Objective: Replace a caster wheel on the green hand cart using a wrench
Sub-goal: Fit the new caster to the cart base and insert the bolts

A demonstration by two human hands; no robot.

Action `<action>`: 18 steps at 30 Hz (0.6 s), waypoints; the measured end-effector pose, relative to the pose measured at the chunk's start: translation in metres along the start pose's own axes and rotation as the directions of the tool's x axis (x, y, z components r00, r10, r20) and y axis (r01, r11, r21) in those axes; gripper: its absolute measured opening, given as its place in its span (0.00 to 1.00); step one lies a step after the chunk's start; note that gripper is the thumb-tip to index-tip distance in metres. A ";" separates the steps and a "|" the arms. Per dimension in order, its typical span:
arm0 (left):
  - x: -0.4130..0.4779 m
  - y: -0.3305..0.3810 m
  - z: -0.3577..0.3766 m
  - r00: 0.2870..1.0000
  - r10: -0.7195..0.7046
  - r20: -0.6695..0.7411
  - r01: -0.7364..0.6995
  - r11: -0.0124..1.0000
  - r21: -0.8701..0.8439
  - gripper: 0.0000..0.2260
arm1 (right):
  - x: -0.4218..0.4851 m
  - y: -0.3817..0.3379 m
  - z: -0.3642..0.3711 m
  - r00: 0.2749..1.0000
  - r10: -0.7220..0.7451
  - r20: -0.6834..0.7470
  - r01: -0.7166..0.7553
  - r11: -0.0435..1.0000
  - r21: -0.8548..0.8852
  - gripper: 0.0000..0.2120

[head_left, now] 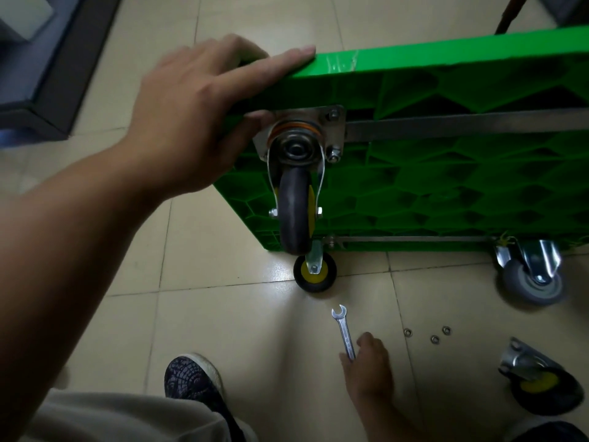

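Steel wrench pinched at handle's near end by curled fingers of right hand, still flat on floor. Long axis running straight away from fingers, open end toward green hand cart. Left hand clamped on cart's upper rim, fingers over, thumb under, beside mounted caster wheel. Plate nuts up and left of wrench; right hand the nearer.

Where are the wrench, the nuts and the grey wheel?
wrench [345, 334]: head view, on its shaft.
nuts [434, 339]: head view, on the middle of the three.
grey wheel [518, 280]: head view, on its tyre.
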State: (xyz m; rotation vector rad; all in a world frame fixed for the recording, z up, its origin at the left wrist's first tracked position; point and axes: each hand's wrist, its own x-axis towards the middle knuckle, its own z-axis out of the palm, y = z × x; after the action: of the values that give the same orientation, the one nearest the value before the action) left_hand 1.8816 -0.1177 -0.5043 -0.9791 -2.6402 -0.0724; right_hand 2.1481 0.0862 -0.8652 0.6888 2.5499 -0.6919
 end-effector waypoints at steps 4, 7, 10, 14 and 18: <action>0.000 0.001 -0.002 1.000 -0.008 0.011 0.008 1.000 0.019 0.26 | 0.010 -0.016 -0.006 0.997 0.031 0.070 -0.021 0.989 -0.148 0.08; 0.001 0.001 -0.003 0.999 -0.011 0.037 0.010 1.000 0.026 0.26 | 0.017 -0.021 -0.009 0.993 0.045 0.105 -0.028 0.987 -0.159 0.06; 0.002 0.002 -0.004 0.999 -0.012 0.047 0.010 1.000 0.028 0.26 | 0.017 -0.018 -0.013 0.990 0.011 0.137 0.004 0.994 -0.110 0.06; 0.002 0.002 -0.004 0.999 -0.012 0.036 0.011 1.000 0.027 0.27 | 0.016 -0.010 -0.029 0.971 -0.125 0.206 0.113 0.991 0.070 0.10; 0.002 0.005 -0.007 1.000 -0.009 0.015 0.009 1.000 -0.012 0.27 | 0.021 -0.011 -0.072 0.946 -0.294 0.134 0.252 0.931 0.263 0.06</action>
State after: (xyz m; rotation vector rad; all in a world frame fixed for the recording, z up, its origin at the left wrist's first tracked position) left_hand 1.8856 -0.1134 -0.4976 -0.9758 -2.6610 -0.0833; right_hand 2.1075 0.1251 -0.8149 0.3268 2.4465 -1.1212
